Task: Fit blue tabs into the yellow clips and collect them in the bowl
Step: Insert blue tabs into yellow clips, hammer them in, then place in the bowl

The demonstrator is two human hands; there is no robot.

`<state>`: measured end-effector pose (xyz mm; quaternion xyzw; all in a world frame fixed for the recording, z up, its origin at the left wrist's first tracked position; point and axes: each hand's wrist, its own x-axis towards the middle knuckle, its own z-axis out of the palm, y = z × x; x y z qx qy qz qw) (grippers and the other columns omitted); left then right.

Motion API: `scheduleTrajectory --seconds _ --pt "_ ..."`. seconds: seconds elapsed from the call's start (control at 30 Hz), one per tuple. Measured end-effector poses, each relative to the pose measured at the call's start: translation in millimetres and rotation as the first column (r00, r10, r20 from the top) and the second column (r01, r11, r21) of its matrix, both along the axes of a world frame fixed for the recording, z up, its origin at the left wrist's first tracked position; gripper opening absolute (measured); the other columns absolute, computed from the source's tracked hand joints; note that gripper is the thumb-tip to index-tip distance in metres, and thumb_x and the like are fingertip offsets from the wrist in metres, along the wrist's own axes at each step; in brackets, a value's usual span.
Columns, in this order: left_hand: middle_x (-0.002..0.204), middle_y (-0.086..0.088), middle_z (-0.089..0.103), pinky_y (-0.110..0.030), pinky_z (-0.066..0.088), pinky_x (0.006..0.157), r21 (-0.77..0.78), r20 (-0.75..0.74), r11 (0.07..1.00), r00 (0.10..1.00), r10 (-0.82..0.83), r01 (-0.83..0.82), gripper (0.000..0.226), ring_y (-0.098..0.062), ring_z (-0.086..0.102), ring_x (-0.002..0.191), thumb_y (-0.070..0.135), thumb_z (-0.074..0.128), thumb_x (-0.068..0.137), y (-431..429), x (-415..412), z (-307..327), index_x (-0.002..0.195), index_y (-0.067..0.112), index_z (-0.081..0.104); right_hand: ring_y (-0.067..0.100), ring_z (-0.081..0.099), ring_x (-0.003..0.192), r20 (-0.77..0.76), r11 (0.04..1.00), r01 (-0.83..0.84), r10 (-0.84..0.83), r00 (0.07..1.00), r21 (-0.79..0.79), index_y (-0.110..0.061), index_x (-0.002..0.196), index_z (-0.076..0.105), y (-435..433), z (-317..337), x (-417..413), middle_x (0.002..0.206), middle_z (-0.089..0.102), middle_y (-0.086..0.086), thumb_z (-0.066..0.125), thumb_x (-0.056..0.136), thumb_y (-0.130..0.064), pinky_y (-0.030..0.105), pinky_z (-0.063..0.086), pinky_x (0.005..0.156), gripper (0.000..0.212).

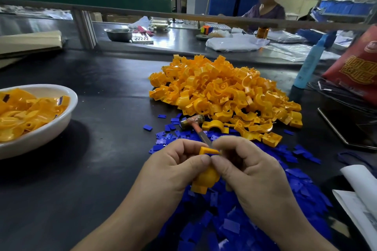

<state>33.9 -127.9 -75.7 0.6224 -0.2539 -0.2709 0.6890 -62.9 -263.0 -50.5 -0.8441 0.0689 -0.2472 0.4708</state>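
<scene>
My left hand [173,171] grips a yellow clip [205,182] in front of me, its upper end poking out between the fingers. My right hand [244,167] pinches a small blue tab [212,154] against that upper end; most of the tab is hidden by my thumbs. A big heap of loose yellow clips [222,93] lies behind my hands. Loose blue tabs [255,216] are spread under and to the right of my hands. A white bowl [51,128] at the left holds several yellow clips with blue tabs fitted.
A small hammer [193,123] lies between the clip heap and my hands. A blue bottle [310,65], a red bag [359,67] and papers [359,195] crowd the right side. A person sits at the far bench behind a rail.
</scene>
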Motion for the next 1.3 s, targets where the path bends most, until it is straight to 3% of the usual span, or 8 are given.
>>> scheduleTrajectory --seconds 0.3,0.73,0.83,0.93,1.0,1.1,1.2,1.3 --pt "0.096 -0.012 0.075 -0.041 0.057 0.072 0.0 -0.081 1.0 0.997 0.02 -0.02 0.037 -0.034 0.072 0.091 0.049 0.079 0.065 0.7 -0.1 -0.4 0.095 0.027 0.075 0.007 0.066 0.077 -0.046 0.955 -0.066 0.082 0.996 0.288 -0.041 0.09 0.065 -1.6 -0.4 1.3 0.088 0.067 -0.012 0.062 0.071 -0.044 0.018 0.054 0.059 0.02" --pt "0.094 -0.007 0.077 -0.042 0.056 0.078 0.057 -0.031 0.997 0.999 0.045 -0.043 0.032 -0.03 0.072 0.093 0.05 0.069 0.067 0.1 -3.4 1.9 0.092 0.031 0.075 0.01 0.065 0.066 -0.022 0.891 -0.107 0.13 0.991 0.442 -0.029 0.081 0.068 -0.8 1.3 1.3 0.077 0.068 -0.004 0.067 0.065 -0.034 0.021 0.054 0.058 0.016" --pt "0.089 -0.001 0.077 -0.034 0.058 0.073 0.089 0.016 0.995 0.998 0.052 -0.054 0.031 -0.023 0.073 0.088 0.052 0.065 0.063 2.3 -5.2 7.5 0.087 0.036 0.075 0.01 0.066 0.066 -0.032 0.899 -0.115 0.141 0.989 0.423 -0.03 0.081 0.067 1.7 1.4 1.6 0.077 0.068 -0.003 0.067 0.066 -0.035 0.02 0.054 0.057 0.015" --pt "0.081 -0.001 0.076 -0.026 0.058 0.06 0.108 0.055 0.991 0.996 0.072 -0.078 0.013 -0.018 0.074 0.074 0.042 0.066 0.078 5.8 -6.2 18.8 0.084 0.034 0.073 0.008 0.064 0.07 -0.056 0.967 -0.046 0.062 0.997 0.252 -0.038 0.086 0.064 4.0 1.9 0.8 0.083 0.066 -0.009 0.06 0.067 -0.051 0.017 0.053 0.059 0.023" --pt "0.075 0.003 0.075 -0.023 0.055 0.052 0.143 0.127 0.96 0.966 0.224 -0.242 0.011 -0.011 0.072 0.064 0.029 0.065 0.09 12.2 7.1 22.6 0.083 0.032 0.072 0.0 0.058 0.081 -0.07 0.992 0.087 -0.094 0.993 -0.091 -0.043 0.09 0.058 -2.9 -0.3 -0.6 0.091 0.06 -0.02 0.052 0.072 -0.059 0.013 0.05 0.061 0.025" --pt "0.068 0.002 0.073 -0.023 0.053 0.044 0.286 0.276 0.839 0.879 0.389 -0.462 0.013 -0.005 0.065 0.052 0.023 0.064 0.092 29.7 37.1 25.9 0.082 0.024 0.071 -0.003 0.048 0.09 -0.088 0.821 0.183 -0.271 0.958 -0.541 -0.043 0.106 0.052 -20.7 -5.3 0.1 0.093 0.048 -0.026 0.053 0.082 -0.052 0.012 0.039 0.066 0.025" --pt "0.065 -0.002 0.069 -0.032 0.054 0.051 0.48 0.42 0.708 0.844 0.333 -0.518 0.015 -0.015 0.063 0.056 0.022 0.064 0.09 39.8 57.5 15.8 0.077 0.02 0.072 0.002 0.04 0.105 -0.249 0.722 0.091 -0.35 0.903 -0.686 -0.042 0.125 0.04 -30.0 -14.7 2.4 0.11 0.042 -0.019 0.048 0.085 -0.057 0.018 0.038 0.077 0.044" --pt "0.079 0.001 0.072 -0.033 0.054 0.067 0.642 0.549 0.548 0.821 0.16 -0.536 0.017 -0.021 0.064 0.07 0.027 0.059 0.089 43.6 67.8 4.7 0.08 0.024 0.073 0.004 0.041 0.095 -0.317 0.708 0.022 -0.344 0.884 -0.706 -0.047 0.122 0.031 -25.5 -19.2 4.6 0.104 0.038 -0.017 0.043 0.086 -0.061 0.019 0.037 0.069 0.041"
